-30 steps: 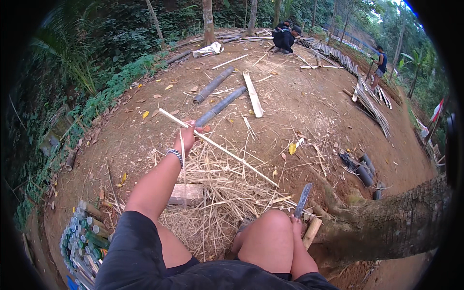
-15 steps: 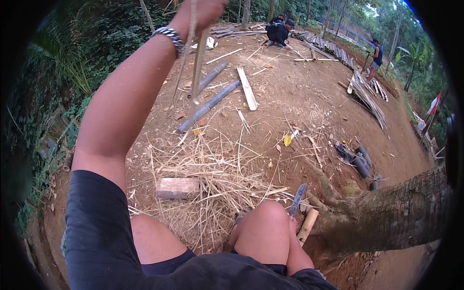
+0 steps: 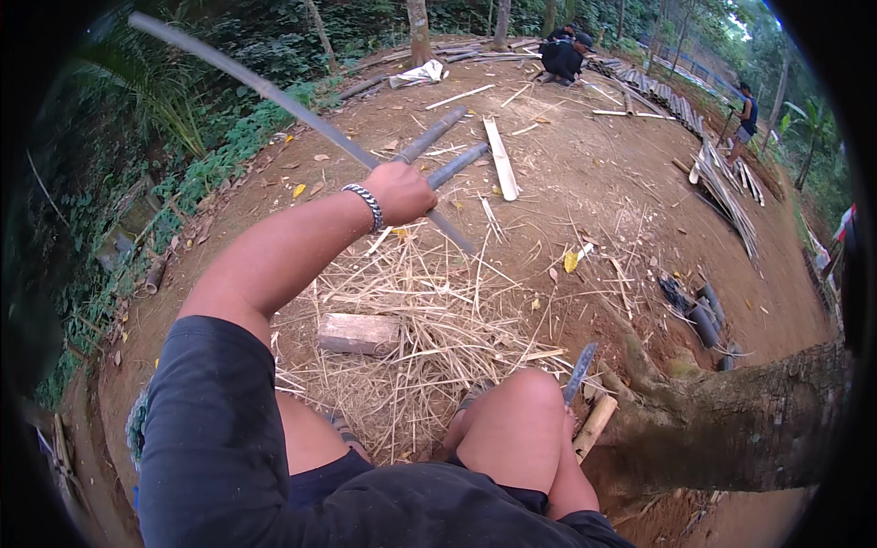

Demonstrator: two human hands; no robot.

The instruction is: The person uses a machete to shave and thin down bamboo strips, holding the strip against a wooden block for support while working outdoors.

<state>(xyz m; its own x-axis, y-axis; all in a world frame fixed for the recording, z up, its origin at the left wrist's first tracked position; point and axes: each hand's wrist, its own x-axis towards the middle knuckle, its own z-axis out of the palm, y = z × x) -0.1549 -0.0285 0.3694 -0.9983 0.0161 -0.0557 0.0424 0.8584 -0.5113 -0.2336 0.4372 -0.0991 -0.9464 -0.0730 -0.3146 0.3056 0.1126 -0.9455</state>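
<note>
Out in front of me, my left hand is closed around a long, narrow bamboo strip. The strip slants from the upper left down to the right, its lower end over the shavings. A braided bracelet circles that wrist. Low beside my right knee, my right hand is mostly hidden by the leg. From it rises a machete, its dark blade pointing up; the grip is out of sight. Between my feet and the strip lies a heap of thin bamboo shavings, with a wooden block at its left edge.
A thick tree trunk lies across the right, with a short bamboo piece near my knee. Bamboo poles and a split length lie ahead. One person crouches far off; another stands at right.
My left hand has come down from the top of the view, and the strip has swung from hanging nearly upright to a long slant. The machete still points up beside my knee.
</note>
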